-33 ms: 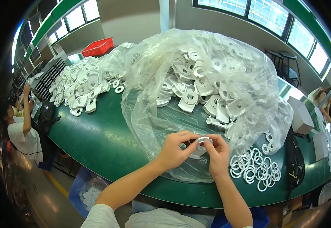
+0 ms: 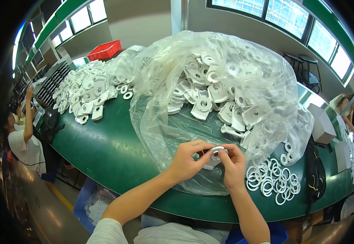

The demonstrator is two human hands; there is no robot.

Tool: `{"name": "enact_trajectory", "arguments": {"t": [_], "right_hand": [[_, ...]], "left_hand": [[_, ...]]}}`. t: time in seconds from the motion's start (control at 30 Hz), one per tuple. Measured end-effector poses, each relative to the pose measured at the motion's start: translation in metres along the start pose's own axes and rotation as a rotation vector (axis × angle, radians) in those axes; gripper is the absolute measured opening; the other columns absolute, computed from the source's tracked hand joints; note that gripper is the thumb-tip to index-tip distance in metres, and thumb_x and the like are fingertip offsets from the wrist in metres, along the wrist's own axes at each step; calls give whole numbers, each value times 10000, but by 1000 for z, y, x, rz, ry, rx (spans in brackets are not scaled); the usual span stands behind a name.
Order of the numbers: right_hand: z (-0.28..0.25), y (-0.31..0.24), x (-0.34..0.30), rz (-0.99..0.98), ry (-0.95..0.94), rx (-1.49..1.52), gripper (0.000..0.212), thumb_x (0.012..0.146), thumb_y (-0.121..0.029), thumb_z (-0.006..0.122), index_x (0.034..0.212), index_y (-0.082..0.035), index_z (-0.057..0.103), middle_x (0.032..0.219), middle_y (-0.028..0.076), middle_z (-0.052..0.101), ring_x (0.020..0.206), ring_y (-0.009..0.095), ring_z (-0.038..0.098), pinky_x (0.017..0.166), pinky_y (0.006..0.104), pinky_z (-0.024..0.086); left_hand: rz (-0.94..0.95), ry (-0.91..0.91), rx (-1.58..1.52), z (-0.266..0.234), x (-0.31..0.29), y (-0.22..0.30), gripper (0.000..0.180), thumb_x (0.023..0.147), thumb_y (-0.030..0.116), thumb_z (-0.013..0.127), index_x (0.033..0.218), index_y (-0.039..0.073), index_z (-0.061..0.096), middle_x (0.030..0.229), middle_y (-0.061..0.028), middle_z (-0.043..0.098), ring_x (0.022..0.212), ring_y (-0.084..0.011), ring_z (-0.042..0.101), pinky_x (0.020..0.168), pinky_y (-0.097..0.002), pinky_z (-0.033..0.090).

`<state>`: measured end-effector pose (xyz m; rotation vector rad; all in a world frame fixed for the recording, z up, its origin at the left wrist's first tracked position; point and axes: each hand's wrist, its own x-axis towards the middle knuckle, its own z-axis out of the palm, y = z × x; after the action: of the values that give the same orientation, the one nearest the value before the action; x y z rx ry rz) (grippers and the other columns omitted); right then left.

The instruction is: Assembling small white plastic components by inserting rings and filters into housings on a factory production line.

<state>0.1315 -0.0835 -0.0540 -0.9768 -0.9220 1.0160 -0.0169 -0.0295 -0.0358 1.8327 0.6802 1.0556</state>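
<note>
Over the front of the table, my left hand (image 2: 186, 162) and my right hand (image 2: 234, 166) meet, fingers closed around a white plastic part (image 2: 218, 149) with a ring-shaped rim. Both thumbs press against it, and fingers hide much of its body. Beneath the hands lies the slack edge of a large clear plastic bag (image 2: 154, 138). Inside the bag's mouth is a heap of white plates with round holes (image 2: 203, 105). To the right of my right hand, several loose white rings (image 2: 267, 186) lie in a loose pile.
Another pile of white parts (image 2: 89, 91) covers the left of the green table (image 2: 99, 142), near a red bin (image 2: 104, 50). At right are a black strap (image 2: 316, 175) and a white box (image 2: 321, 124). A blue crate (image 2: 83, 201) stands below the edge. A person (image 2: 26, 138) works at left.
</note>
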Motion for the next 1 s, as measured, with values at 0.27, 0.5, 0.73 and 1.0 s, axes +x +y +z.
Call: {"name": "enact_trajectory", "arguments": {"t": [0.27,0.5,0.73,1.0], "right_hand": [[-1,-1,-3,-86,-13,28,119,853,22,595,970,20,617,923,56,630,834,106,584,755,229,456],[1,-5,-5,-98,-48,48,139,870,5,580,1003,23,620,891,46,633,800,95,584,737,219,457],[-1,-8,-4,-13,-74,51,239,855,11,572,1093,23,561,968,51,620,865,103,579,788,225,444],[1,-8,-3,107,-147,-1,370,837,34,563,1196,17,475,1046,65,602,941,126,580,833,252,451]], "left_hand": [[234,87,148,-1,-1,4,196,747,-29,640,937,8,668,798,-99,648,658,-174,599,603,-267,470],[273,77,103,-3,-1,6,179,748,-28,650,924,2,659,801,-102,637,639,-183,594,568,-273,472],[34,49,-81,-2,-1,7,187,805,-5,626,988,-22,663,836,-82,664,745,-143,622,674,-250,486],[-299,62,-463,-3,1,-2,254,841,5,608,1092,-36,614,990,-76,643,901,-120,604,795,-253,483]]}}
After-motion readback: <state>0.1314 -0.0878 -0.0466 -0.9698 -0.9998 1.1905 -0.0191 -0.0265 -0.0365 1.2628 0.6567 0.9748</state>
